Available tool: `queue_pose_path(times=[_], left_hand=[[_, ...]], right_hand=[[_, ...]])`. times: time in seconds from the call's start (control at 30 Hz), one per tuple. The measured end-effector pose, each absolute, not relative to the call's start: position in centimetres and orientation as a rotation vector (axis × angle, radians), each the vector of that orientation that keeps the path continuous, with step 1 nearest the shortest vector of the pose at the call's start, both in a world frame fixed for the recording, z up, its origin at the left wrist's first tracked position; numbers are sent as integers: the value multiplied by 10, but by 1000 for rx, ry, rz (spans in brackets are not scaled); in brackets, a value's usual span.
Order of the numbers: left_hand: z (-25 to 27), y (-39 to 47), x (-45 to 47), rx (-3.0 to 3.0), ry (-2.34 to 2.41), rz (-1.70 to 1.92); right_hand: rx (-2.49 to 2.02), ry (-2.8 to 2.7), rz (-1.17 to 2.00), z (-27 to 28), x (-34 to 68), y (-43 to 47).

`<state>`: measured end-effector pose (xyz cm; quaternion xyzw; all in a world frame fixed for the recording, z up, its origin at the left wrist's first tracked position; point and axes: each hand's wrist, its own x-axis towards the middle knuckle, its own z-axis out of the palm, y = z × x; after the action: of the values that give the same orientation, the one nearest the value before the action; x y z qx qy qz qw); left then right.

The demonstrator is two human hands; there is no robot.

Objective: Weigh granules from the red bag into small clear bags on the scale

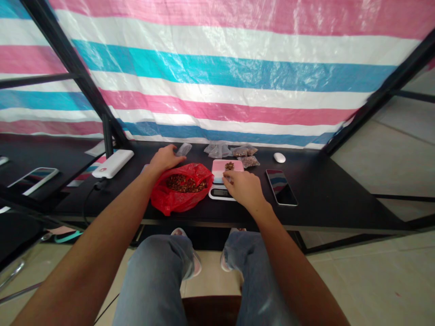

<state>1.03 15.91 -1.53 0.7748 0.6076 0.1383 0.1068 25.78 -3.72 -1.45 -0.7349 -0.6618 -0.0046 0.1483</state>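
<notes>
My left hand (166, 159) reaches past a red plastic bag, its thumb and fingers apart beside a small clear plastic bag (184, 149). Whether the fingertips touch that clear bag is hard to see. The red plastic bag (180, 201) lies open, with many small brown kernels or seeds (186, 184) inside. Over the front of a small kitchen scale (217, 166) is my right hand (245, 184), its fingers drawn together at the pan. Anything between them is hidden. A little heap of the brown pieces (229, 166) sits on the scale's pan, just beyond those fingers.
Behind the scale lie several clear bags (217, 149) and filled small bags (248, 161). To the right are a phone (281, 187) and a white mouse (279, 157). A white power strip (113, 164) with a cable stands at left. Striped sheeting (224, 72) hangs behind the black desk (326, 194).
</notes>
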Motion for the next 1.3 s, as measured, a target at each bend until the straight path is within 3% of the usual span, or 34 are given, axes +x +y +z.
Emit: queue_pose_path(times=[0.2, 0.5, 0.83, 1.3], left_hand=[[4, 150, 15, 2227, 1724, 785], [30, 112, 29, 2066, 1562, 1028], [14, 66, 36, 1714, 1246, 1274], [-22, 41, 26, 1590, 1193, 1737]], right_hand=[[-2200, -1988, -38, -20, 247, -30], [-2213, -1874, 4, -11, 250, -36], [-2175, -1869, 39, -19, 250, -35], [-2135, -1892, 90, -11, 244, -35]])
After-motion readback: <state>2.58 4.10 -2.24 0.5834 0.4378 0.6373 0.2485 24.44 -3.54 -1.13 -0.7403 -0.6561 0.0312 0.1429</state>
